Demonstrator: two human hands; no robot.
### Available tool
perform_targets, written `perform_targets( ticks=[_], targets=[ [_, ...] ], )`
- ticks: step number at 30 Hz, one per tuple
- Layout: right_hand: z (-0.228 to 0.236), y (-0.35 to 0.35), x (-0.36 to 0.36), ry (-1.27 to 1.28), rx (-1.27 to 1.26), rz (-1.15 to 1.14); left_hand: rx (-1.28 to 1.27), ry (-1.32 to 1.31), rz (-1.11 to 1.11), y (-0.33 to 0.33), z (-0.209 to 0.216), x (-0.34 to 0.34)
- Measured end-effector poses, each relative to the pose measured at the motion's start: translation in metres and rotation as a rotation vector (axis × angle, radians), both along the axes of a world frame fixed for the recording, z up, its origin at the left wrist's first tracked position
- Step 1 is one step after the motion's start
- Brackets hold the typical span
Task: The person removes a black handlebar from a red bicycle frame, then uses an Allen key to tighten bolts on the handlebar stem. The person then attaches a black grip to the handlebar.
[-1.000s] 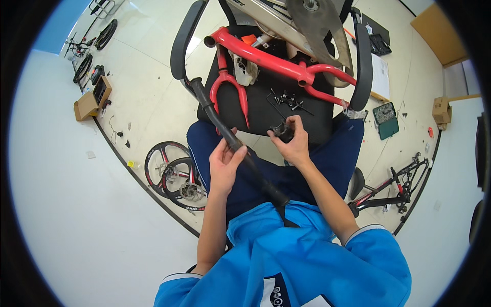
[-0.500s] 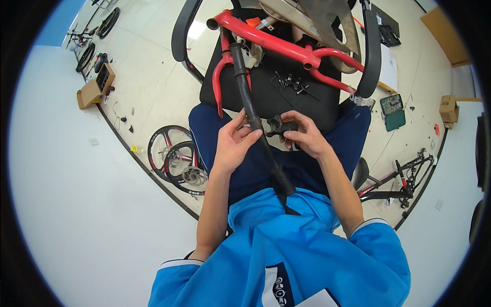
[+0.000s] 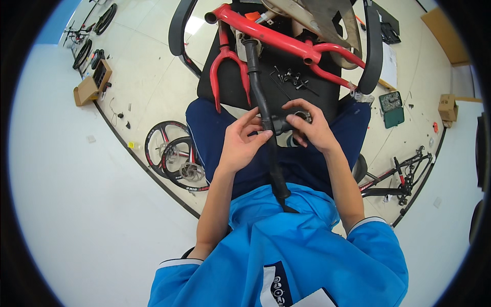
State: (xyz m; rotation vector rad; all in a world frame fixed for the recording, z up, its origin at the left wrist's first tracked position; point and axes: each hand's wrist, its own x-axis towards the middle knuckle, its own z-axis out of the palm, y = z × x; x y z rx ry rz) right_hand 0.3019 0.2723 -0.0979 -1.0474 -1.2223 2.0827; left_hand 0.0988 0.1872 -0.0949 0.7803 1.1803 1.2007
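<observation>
A black handlebar point(image 3: 259, 94) with a grip at each end runs lengthwise over my lap. Its near end rests by my blue shirt, and its far end reaches over the black chair seat. My left hand point(image 3: 243, 144) is closed on the middle of the bar, thumb and fingers on its left side. In my right hand point(image 3: 316, 128) is a black bicycle stem point(image 3: 282, 123). One end of this stem meets the middle of the bar, while the round clamp end lies among my right fingers. Whether the stem's clamp seats around the bar cannot be seen.
On the chair seat point(image 3: 215, 84) ahead lie a red bicycle frame point(image 3: 266, 35), a red fork point(image 3: 217, 71) and several small tools point(image 3: 296, 81). Wheels point(image 3: 176, 158) stand at the left, and a dark frame point(image 3: 396, 179) sits at the right. A green case point(image 3: 393, 110) lies open beyond.
My right hand has turned the stem so that its other end faces right, and its near end now meets the bar. The handlebar has shifted slightly to the right.
</observation>
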Motion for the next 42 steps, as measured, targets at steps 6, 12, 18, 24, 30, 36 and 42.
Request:
perform_targets(
  ticks=[6,12,18,24,30,36,42],
  targets=[
    [-0.007,0.002,0.000,-0.039,0.085,0.067,0.014,-0.006,-0.015,-0.001,0.001,0.003],
    [-0.008,-0.005,-0.002,0.011,0.207,0.052,0.036,-0.036,-0.046,-0.003,0.000,0.002],
    [-0.005,-0.005,-0.007,0.006,0.189,0.023,0.052,-0.053,-0.110,0.001,0.007,0.013],
    [0.000,-0.006,-0.007,-0.038,0.258,0.023,-0.019,-0.088,-0.028,-0.001,0.013,0.026],
    [-0.015,-0.007,-0.013,-0.122,0.449,-0.049,0.031,0.184,0.118,-0.001,0.016,0.024],
    [-0.010,-0.021,-0.028,-0.111,0.450,-0.110,0.051,0.520,0.122,0.009,0.030,0.024],
    [-0.041,0.001,-0.037,0.058,0.293,-0.083,0.122,0.747,0.168,0.027,0.012,0.033]
  ],
)
